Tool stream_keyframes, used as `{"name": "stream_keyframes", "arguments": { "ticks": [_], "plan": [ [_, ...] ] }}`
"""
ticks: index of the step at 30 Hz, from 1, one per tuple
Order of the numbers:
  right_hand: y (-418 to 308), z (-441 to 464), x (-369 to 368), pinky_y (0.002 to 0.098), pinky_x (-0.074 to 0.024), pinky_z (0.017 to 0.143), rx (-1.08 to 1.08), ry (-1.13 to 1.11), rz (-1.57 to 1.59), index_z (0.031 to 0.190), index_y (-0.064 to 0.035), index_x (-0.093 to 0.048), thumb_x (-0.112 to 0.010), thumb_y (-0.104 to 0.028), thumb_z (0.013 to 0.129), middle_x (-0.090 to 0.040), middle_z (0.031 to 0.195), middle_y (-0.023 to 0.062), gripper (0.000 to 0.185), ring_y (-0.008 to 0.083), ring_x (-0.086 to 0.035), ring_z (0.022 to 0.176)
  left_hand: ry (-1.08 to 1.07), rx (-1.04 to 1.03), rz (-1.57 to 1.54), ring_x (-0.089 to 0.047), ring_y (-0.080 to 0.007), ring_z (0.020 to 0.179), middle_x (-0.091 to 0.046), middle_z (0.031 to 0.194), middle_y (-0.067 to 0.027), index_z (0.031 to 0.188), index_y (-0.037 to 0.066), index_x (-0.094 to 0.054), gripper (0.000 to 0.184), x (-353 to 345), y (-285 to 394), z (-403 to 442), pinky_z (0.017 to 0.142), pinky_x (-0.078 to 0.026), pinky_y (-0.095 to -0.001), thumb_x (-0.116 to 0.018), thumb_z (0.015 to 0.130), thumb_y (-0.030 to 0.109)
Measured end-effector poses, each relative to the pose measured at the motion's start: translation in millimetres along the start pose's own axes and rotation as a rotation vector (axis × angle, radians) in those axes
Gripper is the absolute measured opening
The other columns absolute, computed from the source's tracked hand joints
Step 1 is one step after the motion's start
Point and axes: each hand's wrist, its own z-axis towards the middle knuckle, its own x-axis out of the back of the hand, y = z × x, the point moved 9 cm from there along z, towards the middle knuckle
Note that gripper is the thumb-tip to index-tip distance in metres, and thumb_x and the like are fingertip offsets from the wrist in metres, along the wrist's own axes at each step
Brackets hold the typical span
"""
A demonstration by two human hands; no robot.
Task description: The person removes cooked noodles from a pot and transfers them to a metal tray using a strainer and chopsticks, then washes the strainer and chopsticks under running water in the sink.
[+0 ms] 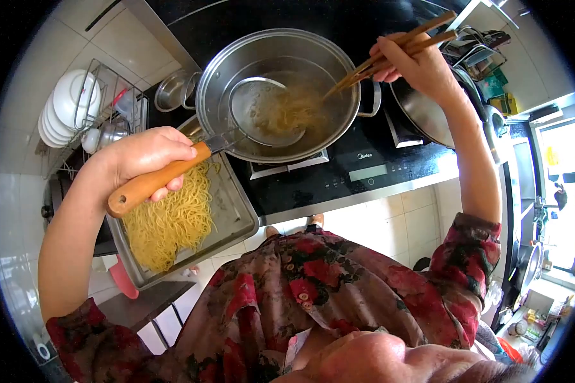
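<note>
My left hand is wrapped round the wooden handle of a strainer, whose round metal basket sits down in the water of a large steel pot. Noodles lie in the liquid, over the basket's right part. A pair of long wooden chopsticks is gripped in my right hand, above the pot's right rim. Their tips reach down toward the noodles. Below my left hand, a metal tray holds a heap of yellow noodles.
The pot stands on a black glass stove. To its right is a lidded pan. A small steel bowl sits left of the pot. White plates stand in a wire rack at the left. A pink handle shows beside the tray.
</note>
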Motion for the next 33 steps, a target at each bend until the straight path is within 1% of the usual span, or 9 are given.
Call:
{"name": "stream_keyframes", "arguments": {
  "ticks": [6, 7, 17, 20, 22, 23, 26, 27, 33],
  "plan": [
    [-13, -25, -3, 0.0269, -0.0586, 0.059, 0.007, 0.026, 0.011, 0.092, 0.003, -0.065, -0.052, -0.024, 0.097, -0.069, 0.076, 0.014, 0.03, 0.0172, -0.07, 0.067, -0.007, -0.016, 0.019, -0.048, -0.0119, 0.038, -0.052, 0.06, -0.0067, 0.114, 0.001, -0.045, 0.031, -3, 3, 4, 0.031, -0.039, -0.0254, -0.049, 0.095, 0.025],
    [-4, -26, -3, 0.027, -0.0584, 0.062, -0.03, -0.018, 0.014, 0.098, -0.0013, -0.067, -0.05, -0.024, 0.098, -0.07, 0.083, 0.0135, 0.028, 0.0184, -0.071, 0.071, -0.014, -0.026, 0.021, -0.048, -0.0117, 0.038, -0.052, 0.06, -0.0066, 0.115, 0.001, -0.045, 0.031, -4, 4, 5, 0.032, -0.039, -0.0251, -0.048, 0.095, 0.025],
    [-18, -42, 8, 0.0265, -0.0579, 0.061, 0.027, -0.003, -0.021, 0.099, -0.0037, -0.068, -0.051, -0.024, 0.097, -0.071, 0.083, 0.0114, 0.027, 0.0191, -0.071, 0.071, -0.072, -0.085, 0.05, -0.047, -0.01, 0.039, -0.052, 0.059, -0.0056, 0.116, 0.0, -0.047, 0.033, -8, 4, 9, 0.032, -0.04, -0.0237, -0.048, 0.095, 0.026],
    [-24, -44, 12, 0.0268, -0.0582, 0.059, 0.059, 0.079, 0.117, 0.097, 0.0015, -0.066, -0.052, -0.027, 0.097, -0.069, 0.076, 0.0139, 0.032, 0.0179, -0.07, 0.068, -0.064, -0.105, 0.103, -0.049, -0.0111, 0.04, -0.054, 0.062, -0.0074, 0.108, -0.004, -0.048, 0.027, -10, 10, 5, 0.035, -0.042, -0.0243, -0.045, 0.096, 0.02],
    [-21, -42, 5, 0.0259, -0.058, 0.058, 0.016, 0.045, 0.154, 0.098, 0.0004, -0.066, -0.052, -0.029, 0.097, -0.069, 0.08, 0.0146, 0.033, 0.0179, -0.07, 0.069, -0.068, -0.105, 0.09, -0.048, -0.0103, 0.04, -0.053, 0.061, -0.0062, 0.112, -0.002, -0.048, 0.03, -9, 5, 12, 0.034, -0.041, -0.0238, -0.046, 0.096, 0.023],
    [-14, -41, 5, 0.0241, -0.0568, 0.058, 0.026, 0.075, 0.185, 0.098, -0.0047, -0.069, -0.05, -0.031, 0.098, -0.069, 0.076, 0.0094, 0.033, 0.0165, -0.07, 0.066, -0.072, -0.106, 0.077, -0.048, -0.0095, 0.04, -0.052, 0.06, -0.005, 0.116, 0.0, -0.048, 0.033, -9, 3, 14, 0.033, -0.041, -0.0234, -0.047, 0.095, 0.025],
    [-14, -37, 23, 0.0212, -0.0542, 0.052, -0.019, 0.191, 0.071, 0.098, -0.001, -0.066, -0.049, -0.038, 0.097, -0.066, 0.072, 0.0084, 0.041, 0.0121, -0.066, 0.058, -0.071, -0.096, 0.089, -0.048, -0.0093, 0.04, -0.052, 0.06, -0.005, 0.116, 0.0, -0.048, 0.032, -11, 4, 15, 0.033, -0.041, -0.0232, -0.047, 0.095, 0.025],
    [-17, -36, 31, 0.0202, -0.0518, 0.048, -0.007, 0.259, 0.053, 0.097, -0.0007, -0.067, -0.049, -0.04, 0.097, -0.063, 0.067, 0.0052, 0.043, 0.0101, -0.062, 0.052, -0.071, -0.095, 0.088, -0.048, -0.0093, 0.04, -0.052, 0.06, -0.005, 0.116, 0.0, -0.048, 0.032, -12, 3, 15, 0.033, -0.041, -0.0232, -0.047, 0.095, 0.025],
    [41, -23, 38, 0.019, -0.0541, 0.054, -0.207, 0.283, 0.168, 0.097, -0.0043, -0.07, -0.053, -0.042, 0.094, -0.065, 0.071, 0.0046, 0.041, 0.0113, -0.066, 0.057, -0.079, -0.1, 0.052, -0.047, -0.0088, 0.04, -0.052, 0.06, -0.0047, 0.111, 0.0, -0.049, 0.029, -12, 3, 16, 0.033, -0.041, -0.0227, -0.049, 0.095, 0.024]
  ]
}}
